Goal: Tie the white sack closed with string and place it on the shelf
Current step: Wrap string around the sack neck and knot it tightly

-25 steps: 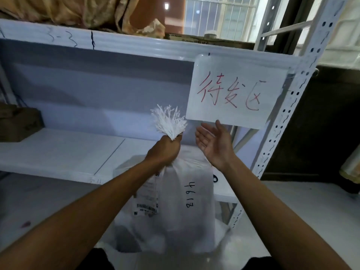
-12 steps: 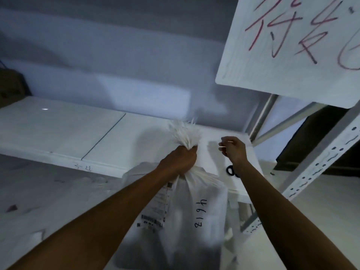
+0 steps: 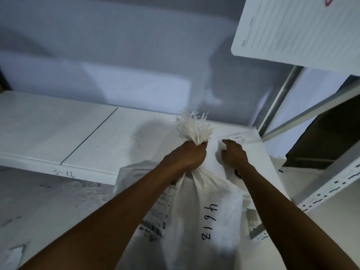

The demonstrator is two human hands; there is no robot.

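Left hand clenched tight round the gathered neck of the white woven plastic sack, fist closed, frayed white fringe of the sack mouth fanning out above the knuckles. Right hand just beside it, fingers curled down onto the white shelf board, loosely bent and not gripping the sack; whether it pinches anything underneath, cannot tell. No string clearly made out.

One sack, standing upright against the front edge of the shelf, its neck rising level with the board. Black handwritten digits run down its front, and one printed white barcode label sits on its left side, partly hidden by the left forearm. Second small printed label lies flat on the shelf just past the right hand's fingertips.

Two bare forearms reach up and forward from the lower corners, left one crossing the sack body, right one running along the sack's right side. Both wrists roughly straight, backs of hands up.

One white paper sign hangs top right, faint ruled lines showing, a bit of red mark at its corner. One perforated white metal upright at right.
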